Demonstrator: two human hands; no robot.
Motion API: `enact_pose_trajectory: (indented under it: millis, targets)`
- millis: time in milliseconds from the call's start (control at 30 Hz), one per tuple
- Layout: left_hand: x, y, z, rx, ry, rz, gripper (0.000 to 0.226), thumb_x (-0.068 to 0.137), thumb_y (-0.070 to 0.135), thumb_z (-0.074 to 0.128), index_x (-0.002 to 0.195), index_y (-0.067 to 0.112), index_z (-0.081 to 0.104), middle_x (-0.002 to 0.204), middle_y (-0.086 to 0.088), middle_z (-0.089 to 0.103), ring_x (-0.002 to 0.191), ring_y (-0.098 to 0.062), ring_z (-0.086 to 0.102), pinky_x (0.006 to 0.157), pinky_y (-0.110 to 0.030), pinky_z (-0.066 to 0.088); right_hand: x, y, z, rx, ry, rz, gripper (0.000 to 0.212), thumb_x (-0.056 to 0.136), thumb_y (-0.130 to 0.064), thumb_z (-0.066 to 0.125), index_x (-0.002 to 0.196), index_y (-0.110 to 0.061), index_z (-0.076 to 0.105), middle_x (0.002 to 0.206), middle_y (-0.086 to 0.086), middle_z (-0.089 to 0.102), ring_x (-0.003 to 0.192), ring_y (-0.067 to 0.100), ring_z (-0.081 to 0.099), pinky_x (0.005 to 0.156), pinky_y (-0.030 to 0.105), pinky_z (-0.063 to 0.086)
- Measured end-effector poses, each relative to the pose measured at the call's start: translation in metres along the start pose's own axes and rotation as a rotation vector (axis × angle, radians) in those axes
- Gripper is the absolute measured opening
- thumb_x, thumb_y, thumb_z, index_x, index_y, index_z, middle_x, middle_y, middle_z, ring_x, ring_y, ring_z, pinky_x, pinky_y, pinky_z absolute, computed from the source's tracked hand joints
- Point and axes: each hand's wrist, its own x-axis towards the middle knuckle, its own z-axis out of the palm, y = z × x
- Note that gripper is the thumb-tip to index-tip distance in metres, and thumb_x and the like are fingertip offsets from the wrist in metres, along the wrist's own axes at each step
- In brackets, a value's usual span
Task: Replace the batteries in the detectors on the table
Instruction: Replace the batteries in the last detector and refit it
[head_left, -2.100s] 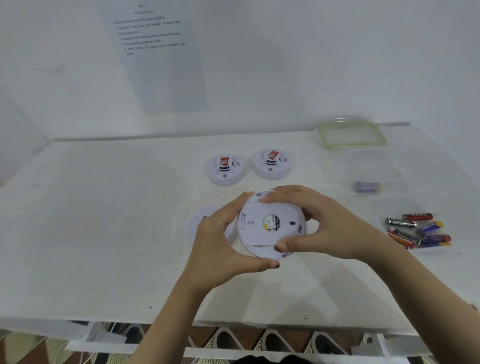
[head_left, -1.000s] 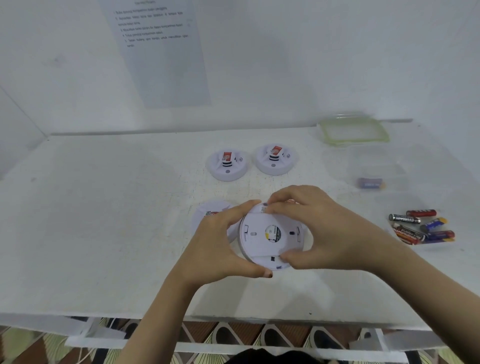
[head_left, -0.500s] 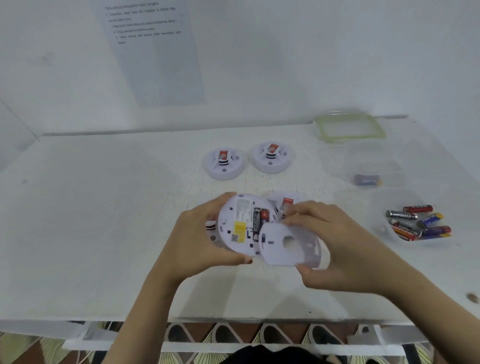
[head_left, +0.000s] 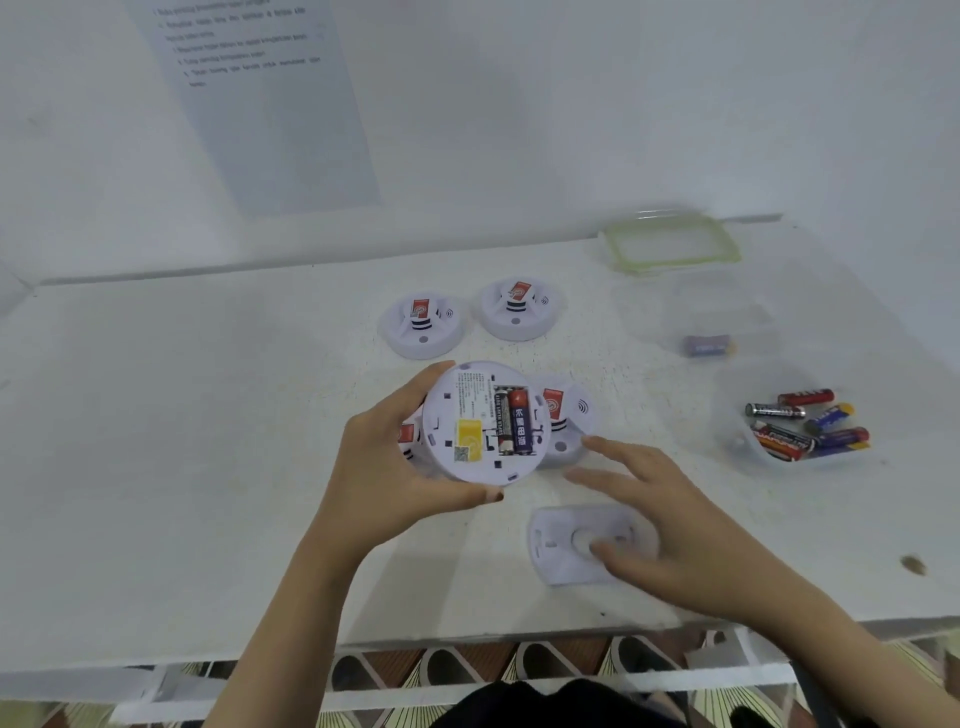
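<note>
1. We work at a white table (head_left: 208, 441).
2. Our right hand (head_left: 670, 525) is released, fingers spread, over the cover (head_left: 561, 545), which lies flat near the front edge.
3. Our left hand (head_left: 384, 478) grasps the detector (head_left: 483, 423) by its rim, back up, above the table's middle.
4. We see two batteries (head_left: 511, 423) seated in it.

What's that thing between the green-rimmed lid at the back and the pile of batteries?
A single purple battery lies alone between the green-rimmed lid and the pile of batteries, shown in the head view.
</note>
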Motion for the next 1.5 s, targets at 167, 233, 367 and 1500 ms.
enact_pose_trajectory:
  millis: [167, 233, 367, 1500]
  targets:
    - [0.01, 0.016, 0.025, -0.052, -0.035, 0.011, 0.084, 0.046, 0.037, 0.087, 0.123, 0.039, 0.053, 0.112, 0.028, 0.064, 0.107, 0.005, 0.059, 0.081, -0.007, 0.047, 0.02, -0.022, -0.025, 0.65, 0.213, 0.154, 0.052, 0.09, -0.038, 0.058, 0.136, -0.044, 0.036, 0.124, -0.007, 0.06, 0.101, 0.007, 0.064, 0.085, 0.03, 0.054]
    - [0.015, 0.02, 0.035, -0.046, -0.028, 0.02, 0.086, 0.044, 0.04, 0.086, 0.123, 0.039, 0.052, 0.115, 0.03, 0.061, 0.109, 0.008, 0.056, 0.082, -0.004, 0.043, 0.023, -0.025, -0.036, 0.67, 0.264, 0.173, 0.051, 0.092, -0.02, 0.055, 0.135, -0.04, 0.039, 0.113, -0.006, 0.066, 0.093, 0.01, 0.067, 0.075, 0.029, 0.057]
    - [0.026, 0.021, 0.053, -0.046, -0.032, 0.013, 0.096, 0.041, 0.039, 0.089, 0.128, 0.025, 0.051, 0.119, 0.018, 0.061, 0.115, -0.001, 0.056, 0.086, -0.011, 0.047, 0.021, -0.016, -0.05, 0.493, 0.323, 0.109, 0.041, 0.093, -0.021, 0.054, 0.13, -0.039, 0.05, 0.108, -0.012, 0.068, 0.074, 0.018, 0.068, 0.063, 0.028, 0.055]
    - [0.094, 0.053, 0.179, 0.065, -0.131, 0.159, 0.1, 0.047, 0.032, 0.095, 0.134, 0.015, 0.05, 0.12, 0.012, 0.06, 0.11, -0.008, 0.058, 0.089, -0.023, 0.052, -0.002, 0.085, -0.137, 0.128, 0.301, 0.179, 0.015, 0.087, -0.021, 0.059, 0.086, -0.028, 0.045, 0.059, 0.005, 0.064, 0.042, 0.013, 0.05, 0.04, 0.02, 0.036]
